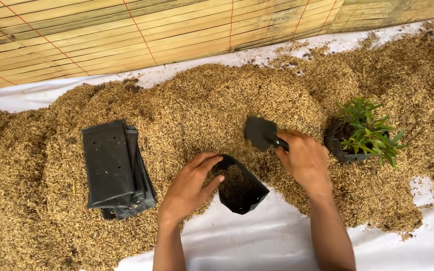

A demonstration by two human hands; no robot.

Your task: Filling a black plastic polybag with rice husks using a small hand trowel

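A person fills a small black grow bag [241, 189] with rice husk, using a black scoop [260, 133].

The left hand [193, 184], at lower centre of the frame, curls around the rim of the grow bag and holds its mouth open; the bag lies tilted on the white sheet [277, 236] at the edge of the husk pile [212, 105] (it already has dark fill inside). The right hand [305, 161], just right of the bag, is closed around the scoop's handle, the blade above the bag's mouth with husk falling from it. A stack of flat black bags [114, 170] lies on the husk at centre left. A potted green plant [362, 133] sits at right. A bamboo mat [126, 30] spans the top of the frame.
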